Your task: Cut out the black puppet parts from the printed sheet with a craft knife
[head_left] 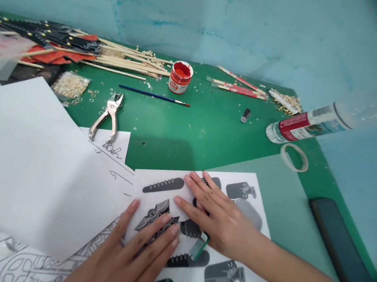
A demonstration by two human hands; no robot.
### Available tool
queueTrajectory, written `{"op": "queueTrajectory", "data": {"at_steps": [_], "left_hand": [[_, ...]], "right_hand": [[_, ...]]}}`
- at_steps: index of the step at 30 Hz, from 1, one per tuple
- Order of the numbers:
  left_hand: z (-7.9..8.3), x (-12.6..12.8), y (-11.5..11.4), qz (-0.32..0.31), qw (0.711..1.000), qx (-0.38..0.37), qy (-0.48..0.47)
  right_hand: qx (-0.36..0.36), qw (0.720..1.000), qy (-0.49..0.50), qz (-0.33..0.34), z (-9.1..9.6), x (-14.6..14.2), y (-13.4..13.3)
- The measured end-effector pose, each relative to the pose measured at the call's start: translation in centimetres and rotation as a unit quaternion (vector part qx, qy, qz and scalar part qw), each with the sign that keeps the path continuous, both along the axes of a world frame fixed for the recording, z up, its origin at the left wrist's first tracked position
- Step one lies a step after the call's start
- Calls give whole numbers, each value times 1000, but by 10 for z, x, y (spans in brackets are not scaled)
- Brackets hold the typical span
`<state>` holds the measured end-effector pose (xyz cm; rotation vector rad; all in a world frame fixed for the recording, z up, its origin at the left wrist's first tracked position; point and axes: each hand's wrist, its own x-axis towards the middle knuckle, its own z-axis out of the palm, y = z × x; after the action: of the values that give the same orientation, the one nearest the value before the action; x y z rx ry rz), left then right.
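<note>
Paper [149,198] printed with dark shapes lies at the near middle of the green counter [214,138], the left hand [126,260] flat on it, fingers spread, gripping nothing. Right-hand [222,221] fingers stretch straight, slightly parted, on its right; whether they grip the green-edged piece [199,247] I cannot tell. An open red paint jar [178,86] stands far off.
</note>
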<state>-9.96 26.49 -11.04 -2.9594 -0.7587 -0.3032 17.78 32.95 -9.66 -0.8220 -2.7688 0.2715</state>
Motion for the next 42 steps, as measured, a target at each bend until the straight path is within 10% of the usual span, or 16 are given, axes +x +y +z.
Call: {"op": "queueTrajectory", "data": {"at_steps": [10,18,42], "left_hand": [[9,-3,-1,0,1000,0,1],[9,4,0,145,985,-80,-49],[10,10,-7,169,984,-44,-24]], "right_hand": [[22,999,-26,-10,-8,-2,-2],[-67,994,-90,0,-17,-8,4],[53,994,-90,-39,4,-21,-1]]}}
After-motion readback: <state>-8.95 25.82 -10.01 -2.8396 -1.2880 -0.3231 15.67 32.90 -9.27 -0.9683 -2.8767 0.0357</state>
